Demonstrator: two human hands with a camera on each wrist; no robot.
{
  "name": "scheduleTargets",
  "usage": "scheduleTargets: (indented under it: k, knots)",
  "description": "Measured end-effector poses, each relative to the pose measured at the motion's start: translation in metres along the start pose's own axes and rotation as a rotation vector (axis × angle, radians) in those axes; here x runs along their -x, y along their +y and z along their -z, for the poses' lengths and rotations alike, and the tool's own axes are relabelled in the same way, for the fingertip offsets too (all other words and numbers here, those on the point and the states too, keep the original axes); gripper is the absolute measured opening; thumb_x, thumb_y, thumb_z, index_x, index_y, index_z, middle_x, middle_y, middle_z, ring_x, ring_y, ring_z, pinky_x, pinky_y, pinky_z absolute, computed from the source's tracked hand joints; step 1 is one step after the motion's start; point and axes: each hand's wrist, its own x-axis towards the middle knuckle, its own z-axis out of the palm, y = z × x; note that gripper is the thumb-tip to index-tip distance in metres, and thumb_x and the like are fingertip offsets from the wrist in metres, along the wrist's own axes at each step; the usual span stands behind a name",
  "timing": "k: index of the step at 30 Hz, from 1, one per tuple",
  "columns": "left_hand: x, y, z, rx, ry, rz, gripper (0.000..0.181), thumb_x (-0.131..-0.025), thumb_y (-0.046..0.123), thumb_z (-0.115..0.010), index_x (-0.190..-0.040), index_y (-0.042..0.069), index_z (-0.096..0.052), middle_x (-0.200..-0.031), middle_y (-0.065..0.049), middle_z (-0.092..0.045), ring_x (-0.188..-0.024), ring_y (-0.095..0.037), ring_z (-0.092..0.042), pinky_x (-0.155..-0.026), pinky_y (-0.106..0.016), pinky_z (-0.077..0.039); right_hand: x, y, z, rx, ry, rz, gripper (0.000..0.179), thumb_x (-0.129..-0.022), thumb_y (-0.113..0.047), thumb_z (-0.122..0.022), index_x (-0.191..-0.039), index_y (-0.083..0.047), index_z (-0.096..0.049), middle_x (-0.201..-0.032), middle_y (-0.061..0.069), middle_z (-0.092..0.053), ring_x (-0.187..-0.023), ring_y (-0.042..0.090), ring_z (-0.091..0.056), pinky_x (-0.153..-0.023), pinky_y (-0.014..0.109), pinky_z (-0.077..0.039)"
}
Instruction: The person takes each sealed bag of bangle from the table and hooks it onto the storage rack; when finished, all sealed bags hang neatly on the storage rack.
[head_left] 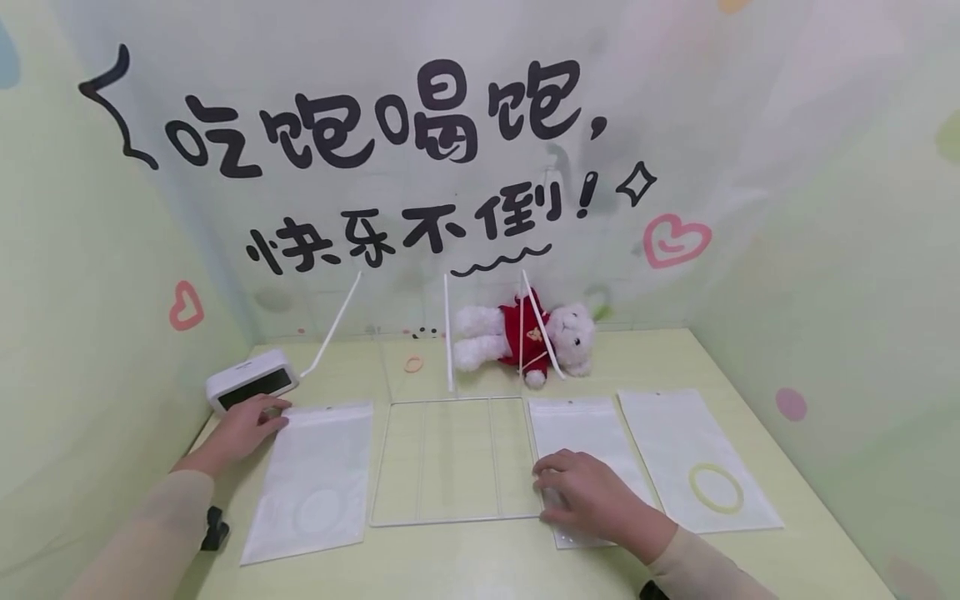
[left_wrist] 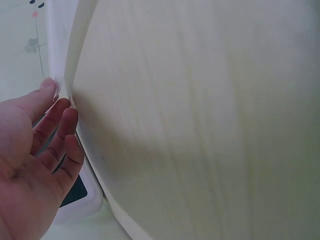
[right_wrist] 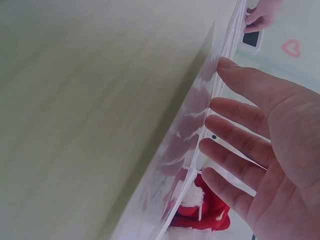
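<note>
My left hand is at the top left corner of a white packet lying on the table. In the left wrist view its thumb and fingertips touch the edge there, with a gap between them and the fingers loosely bent. The packet shows a pale ring near its lower end. My right hand rests at the left edge of a second white packet, fingers nearly straight. In the right wrist view, finger reflections show in glossy clear plastic. Between the hands lies a thin white-edged clear frame.
A third packet with a yellow ring lies at the right. A white box-shaped device with a dark face stands at the back left. A teddy bear in red lies behind slender white bars. A small orange ring lies nearby.
</note>
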Motion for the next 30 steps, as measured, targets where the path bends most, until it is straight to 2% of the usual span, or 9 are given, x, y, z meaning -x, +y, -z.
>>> scheduleTargets:
  k: [4,10,13,17,24,30]
  knots:
    - [0.0,-0.001,-0.001,0.02,0.024,0.002,0.028,-0.096,0.014,-0.072,-0.121,0.002,-0.069,-0.113,-0.018,-0.07,-0.089,-0.024,-0.064,-0.075,-0.036,-0.054,0.0,0.0,-0.001,0.001,-0.005,-0.004,0.03,-0.077,-0.033,-0.088,-0.102,-0.016,-0.079,-0.118,-0.002,-0.072,-0.106,0.017,-0.067,-0.089,0.038,-0.059]
    - [0.002,0.001,0.001,0.059,0.077,-0.039,0.018,-0.096,0.01,-0.072,-0.111,0.002,-0.067,-0.099,-0.013,-0.071,-0.085,-0.021,-0.064,-0.071,-0.025,-0.054,-0.001,0.0,-0.001,0.012,0.002,0.002,0.03,-0.077,-0.031,-0.089,-0.1,-0.016,-0.079,-0.117,-0.002,-0.073,-0.105,0.017,-0.068,-0.088,0.038,-0.059]
    - [0.004,0.005,0.004,0.079,0.075,-0.015,0.016,-0.097,0.011,-0.071,-0.11,0.003,-0.066,-0.097,-0.01,-0.07,-0.086,-0.02,-0.063,-0.068,-0.021,-0.053,-0.002,0.0,0.0,0.016,0.008,-0.002,0.029,-0.076,-0.031,-0.089,-0.099,-0.016,-0.08,-0.116,-0.002,-0.073,-0.104,0.017,-0.068,-0.087,0.038,-0.059]
    - [0.01,0.009,0.009,0.106,0.069,0.004,0.014,-0.1,0.013,-0.069,-0.109,0.004,-0.064,-0.097,-0.01,-0.069,-0.086,-0.021,-0.062,-0.063,-0.021,-0.051,-0.002,-0.001,0.001,0.017,0.003,-0.014,0.029,-0.076,-0.031,-0.088,-0.099,-0.017,-0.079,-0.116,-0.002,-0.073,-0.103,0.017,-0.067,-0.086,0.038,-0.059]
    - [0.018,0.01,0.019,0.091,0.129,-0.04,0.005,-0.1,0.013,-0.068,-0.103,0.01,-0.066,-0.094,-0.005,-0.071,-0.081,-0.012,-0.06,-0.067,-0.02,-0.051,-0.004,-0.002,-0.001,0.022,-0.005,-0.016,0.028,-0.077,-0.033,-0.088,-0.098,-0.017,-0.08,-0.115,-0.002,-0.073,-0.103,0.017,-0.067,-0.085,0.038,-0.059]
    - [0.025,0.026,0.034,0.119,0.165,-0.074,0.007,-0.099,0.015,-0.069,-0.103,0.011,-0.066,-0.094,-0.006,-0.069,-0.079,-0.01,-0.059,-0.063,-0.021,-0.052,-0.003,-0.001,0.0,0.024,-0.023,-0.038,0.029,-0.077,-0.034,-0.087,-0.1,-0.018,-0.08,-0.117,-0.002,-0.073,-0.106,0.018,-0.067,-0.087,0.04,-0.058]
